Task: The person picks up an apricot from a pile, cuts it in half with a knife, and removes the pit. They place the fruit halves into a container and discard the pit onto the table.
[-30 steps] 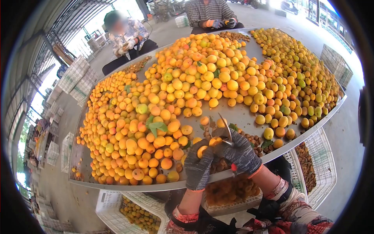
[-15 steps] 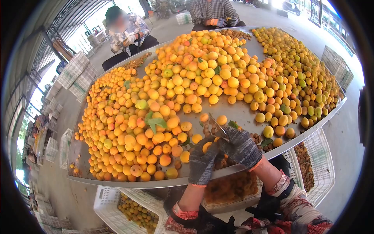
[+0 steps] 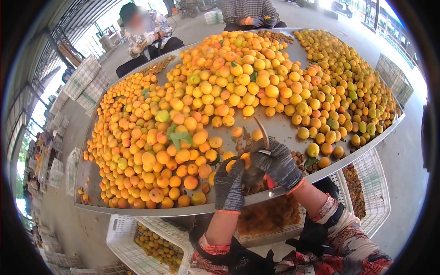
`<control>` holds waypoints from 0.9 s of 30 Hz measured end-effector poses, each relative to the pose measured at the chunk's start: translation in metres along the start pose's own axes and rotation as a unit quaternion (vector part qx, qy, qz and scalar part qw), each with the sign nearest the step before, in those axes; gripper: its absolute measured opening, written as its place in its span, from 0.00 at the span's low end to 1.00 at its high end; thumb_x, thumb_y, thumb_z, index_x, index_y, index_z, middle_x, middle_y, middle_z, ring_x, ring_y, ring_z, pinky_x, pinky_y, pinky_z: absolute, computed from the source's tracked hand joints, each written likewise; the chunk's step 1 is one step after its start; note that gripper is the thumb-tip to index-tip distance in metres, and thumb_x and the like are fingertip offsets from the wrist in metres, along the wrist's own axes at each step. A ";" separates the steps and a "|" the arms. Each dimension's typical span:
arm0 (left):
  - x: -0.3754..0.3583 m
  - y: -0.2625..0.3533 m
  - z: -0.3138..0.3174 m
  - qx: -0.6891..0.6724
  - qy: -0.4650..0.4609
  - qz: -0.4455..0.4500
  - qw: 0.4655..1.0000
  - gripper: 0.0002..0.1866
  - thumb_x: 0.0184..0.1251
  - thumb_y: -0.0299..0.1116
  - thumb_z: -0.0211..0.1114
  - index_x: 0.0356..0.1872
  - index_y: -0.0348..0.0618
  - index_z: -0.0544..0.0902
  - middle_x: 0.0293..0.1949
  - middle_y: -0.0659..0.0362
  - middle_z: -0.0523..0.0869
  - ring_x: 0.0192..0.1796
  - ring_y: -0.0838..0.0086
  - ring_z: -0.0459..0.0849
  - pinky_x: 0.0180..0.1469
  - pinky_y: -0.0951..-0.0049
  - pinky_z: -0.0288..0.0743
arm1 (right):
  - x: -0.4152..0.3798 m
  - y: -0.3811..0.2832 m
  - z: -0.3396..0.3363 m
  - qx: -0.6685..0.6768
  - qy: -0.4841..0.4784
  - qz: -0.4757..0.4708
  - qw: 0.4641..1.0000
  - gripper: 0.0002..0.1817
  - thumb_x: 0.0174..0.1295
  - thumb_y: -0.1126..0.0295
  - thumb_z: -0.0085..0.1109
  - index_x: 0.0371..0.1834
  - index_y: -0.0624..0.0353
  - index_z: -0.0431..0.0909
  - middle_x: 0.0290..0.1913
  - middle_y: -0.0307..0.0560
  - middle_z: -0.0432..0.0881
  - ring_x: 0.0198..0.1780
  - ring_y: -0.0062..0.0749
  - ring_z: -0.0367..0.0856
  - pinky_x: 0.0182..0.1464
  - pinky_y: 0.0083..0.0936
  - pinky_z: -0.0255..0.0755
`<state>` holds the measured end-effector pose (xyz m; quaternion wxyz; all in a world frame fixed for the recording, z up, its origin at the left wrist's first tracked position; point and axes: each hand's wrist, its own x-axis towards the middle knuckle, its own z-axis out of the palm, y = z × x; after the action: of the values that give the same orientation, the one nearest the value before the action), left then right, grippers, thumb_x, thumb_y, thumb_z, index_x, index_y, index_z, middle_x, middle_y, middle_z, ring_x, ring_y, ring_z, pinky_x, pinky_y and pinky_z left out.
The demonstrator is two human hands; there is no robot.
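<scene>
My left hand (image 3: 230,185), in a dark grey glove, is closed on an orange fruit (image 3: 245,159) near the front edge of the metal table (image 3: 275,120). Close beside it on the right, my right hand (image 3: 277,166), gloved too, has its fingers wrapped round a curved metal tool (image 3: 262,133) that points up and away. Something red shows just under the right fingers. A big heap of orange and yellow fruit (image 3: 183,114) lies beyond and to the left of my hands. Small brown pieces lie beside them.
White crates (image 3: 117,236) with fruit and brown pieces stand below the table's front edge. Another person (image 3: 146,34) sits at the far left side, and a second person (image 3: 250,11) at the far side. Stacked crates (image 3: 85,78) stand at the left.
My hands have drawn slightly apart, and the curved tool now stands out higher above my right hand. The whole view has shifted slightly.
</scene>
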<state>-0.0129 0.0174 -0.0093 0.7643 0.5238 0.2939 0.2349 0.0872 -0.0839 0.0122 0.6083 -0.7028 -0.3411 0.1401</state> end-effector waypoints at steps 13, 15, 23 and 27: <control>-0.023 0.015 -0.004 0.192 -0.311 0.047 0.930 0.14 0.58 0.35 0.62 0.42 0.38 0.77 0.35 0.56 0.81 0.35 0.74 0.81 0.33 0.75 0.74 | 0.002 -0.012 -0.033 0.210 0.048 0.158 0.963 0.14 0.56 0.73 0.56 0.46 0.63 0.74 0.35 0.40 0.80 0.30 0.17 0.76 0.33 0.14 0.72; -0.024 0.003 -0.004 0.301 -0.356 0.211 0.859 0.17 0.57 0.38 0.62 0.44 0.39 0.77 0.38 0.50 0.81 0.41 0.63 0.81 0.41 0.67 0.74 | 0.001 0.010 -0.036 0.150 0.019 0.124 0.981 0.17 0.57 0.73 0.56 0.50 0.65 0.72 0.38 0.40 0.80 0.31 0.16 0.76 0.34 0.14 0.71; -0.036 0.026 0.005 0.393 -0.494 0.152 0.760 0.28 0.57 0.47 0.60 0.57 0.45 0.70 0.44 0.50 0.80 0.48 0.60 0.78 0.49 0.65 0.71 | -0.008 0.017 -0.034 0.028 -0.005 0.200 0.979 0.20 0.57 0.70 0.56 0.53 0.61 0.71 0.36 0.39 0.78 0.32 0.18 0.74 0.36 0.16 0.71; -0.021 0.011 -0.016 0.351 -0.417 0.201 0.814 0.27 0.57 0.48 0.60 0.54 0.42 0.72 0.46 0.49 0.79 0.48 0.59 0.78 0.47 0.66 0.72 | -0.011 0.042 -0.034 -0.111 -0.021 0.119 0.986 0.21 0.55 0.71 0.56 0.54 0.59 0.71 0.34 0.41 0.77 0.32 0.17 0.75 0.36 0.17 0.71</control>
<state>-0.0399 0.0174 0.0011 0.5134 0.8517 -0.1029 0.0232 0.1131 -0.1177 -0.0228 0.4980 -0.7987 -0.2808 0.1876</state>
